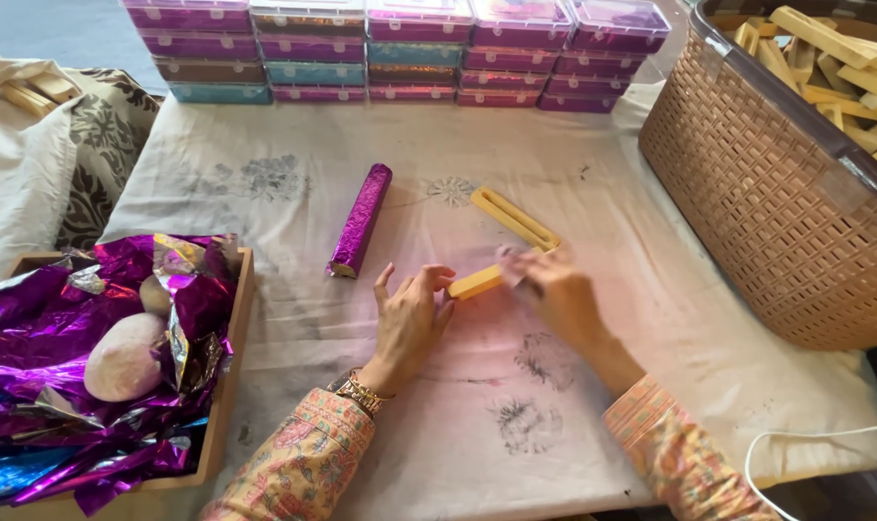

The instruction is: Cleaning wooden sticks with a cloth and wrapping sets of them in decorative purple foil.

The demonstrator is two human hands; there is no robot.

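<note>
Yellow wooden block [477, 283] lies near the middle of the desk [265, 203], held at both ends. The left hand [411, 318] pinches its left end with thumb and fingertips; the right hand [554, 294], blurred, grips the right end. The block is short, flat and pale yellow, with squared edges. Just beyond it lies a slotted yellow frame [515, 217]; to the far left of that, a purple foil-wrapped stick [359, 220]. Risk, as a judgement: the light fingertip grip may let the block twist or slip. A tray of purple foil [91, 338] sits left, a woven basket [766, 193] right, stacked boxes [400, 48] far.
</note>
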